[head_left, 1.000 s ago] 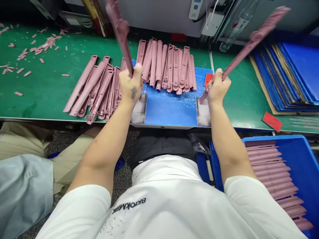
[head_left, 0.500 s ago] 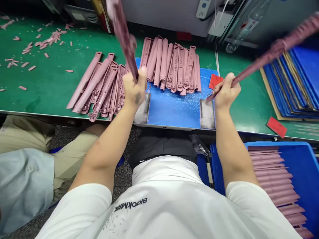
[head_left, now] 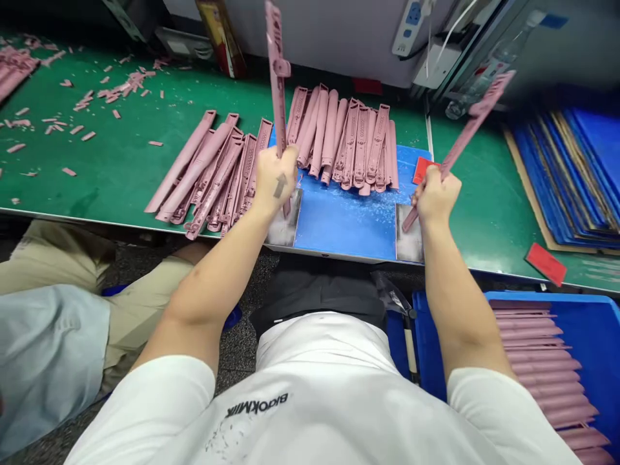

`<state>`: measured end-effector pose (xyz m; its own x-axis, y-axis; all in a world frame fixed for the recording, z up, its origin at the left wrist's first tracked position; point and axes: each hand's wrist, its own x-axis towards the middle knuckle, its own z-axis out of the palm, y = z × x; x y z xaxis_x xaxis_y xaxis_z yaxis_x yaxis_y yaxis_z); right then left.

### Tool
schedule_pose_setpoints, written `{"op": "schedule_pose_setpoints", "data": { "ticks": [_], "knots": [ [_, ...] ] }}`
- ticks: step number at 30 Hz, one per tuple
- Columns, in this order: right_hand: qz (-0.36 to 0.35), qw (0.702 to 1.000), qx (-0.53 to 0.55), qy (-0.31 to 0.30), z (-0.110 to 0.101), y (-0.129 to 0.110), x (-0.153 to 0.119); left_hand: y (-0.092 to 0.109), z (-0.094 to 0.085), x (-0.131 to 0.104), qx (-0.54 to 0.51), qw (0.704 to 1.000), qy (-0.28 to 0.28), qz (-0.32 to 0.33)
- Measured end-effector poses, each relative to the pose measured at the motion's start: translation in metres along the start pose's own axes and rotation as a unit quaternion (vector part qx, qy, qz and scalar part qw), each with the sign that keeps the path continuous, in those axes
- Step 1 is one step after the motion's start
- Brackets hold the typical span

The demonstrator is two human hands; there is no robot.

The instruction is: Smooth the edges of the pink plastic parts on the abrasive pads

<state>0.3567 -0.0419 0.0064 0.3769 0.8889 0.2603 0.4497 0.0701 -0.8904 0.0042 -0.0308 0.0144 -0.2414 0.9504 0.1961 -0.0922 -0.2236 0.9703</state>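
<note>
My left hand (head_left: 277, 177) is closed around a long pink plastic part (head_left: 278, 90), held nearly upright above a grey worn pad (head_left: 282, 229). In my right hand (head_left: 436, 197) is another long pink plastic strip (head_left: 477, 119), slanting up to the right; its lower end is over the right grey pad (head_left: 409, 242). Between the pads lies a blue mat (head_left: 346, 226) sprinkled with pale crumbs. A pile of similar pink parts (head_left: 346, 139) rests behind the mat, and a second pile (head_left: 203, 177) lies left of my left hand.
Pink scraps (head_left: 116, 87) litter the green table (head_left: 121, 174). A stack of blue boards (head_left: 562, 174) stands at right, near a red block (head_left: 546, 263). Below it a blue bin (head_left: 593, 342) holds rows of pink parts. A person's leg and sleeve (head_left: 53, 355) are at left.
Both pink parts have swung: the left one now stands more upright, the right one more steeply, with their lower ends down near the pads. The view has shifted slightly left.
</note>
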Motion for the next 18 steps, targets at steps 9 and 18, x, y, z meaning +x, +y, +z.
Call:
{"op": "schedule_pose_setpoints", "data": {
  "ticks": [9, 18],
  "knots": [
    [-0.317, 0.923, -0.216, -0.008, 0.002, -0.051, 0.011, 0.047, -0.045, 0.049, 0.329, 0.887, -0.098, 0.308],
    [-0.294, 0.757, -0.494, -0.311, 0.200, -0.116, 0.110, -0.003, 0.021, 0.177, 0.610, 0.728, -0.290, 0.120]
  ]
}}
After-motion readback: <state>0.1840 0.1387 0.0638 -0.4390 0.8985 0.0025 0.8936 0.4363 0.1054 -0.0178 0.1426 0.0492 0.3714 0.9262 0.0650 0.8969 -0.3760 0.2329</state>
